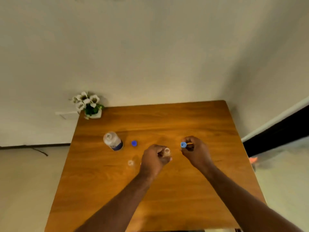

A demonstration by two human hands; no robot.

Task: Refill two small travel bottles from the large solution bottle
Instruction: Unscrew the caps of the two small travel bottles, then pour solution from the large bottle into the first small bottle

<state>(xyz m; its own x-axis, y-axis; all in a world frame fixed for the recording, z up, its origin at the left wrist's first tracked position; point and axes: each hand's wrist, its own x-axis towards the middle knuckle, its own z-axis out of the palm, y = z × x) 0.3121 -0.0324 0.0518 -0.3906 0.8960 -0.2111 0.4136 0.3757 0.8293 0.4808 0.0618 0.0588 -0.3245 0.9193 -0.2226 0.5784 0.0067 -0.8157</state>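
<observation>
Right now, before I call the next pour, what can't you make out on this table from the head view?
- Small bottle in the left hand: fingers hide its body, so fill level unknown.
- Second small bottle: clear and blurred; contents unreadable.
- Large bottle: label too small to read; liquid level unclear.
- Light blue cap in the right hand: fingers cover its far side.
- Table: near edge cut off by the frame.

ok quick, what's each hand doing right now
Left hand: gripping a small clear travel bottle, its mouth uncapped.
Right hand: pinching a light blue cap, held apart from the bottle.
</observation>
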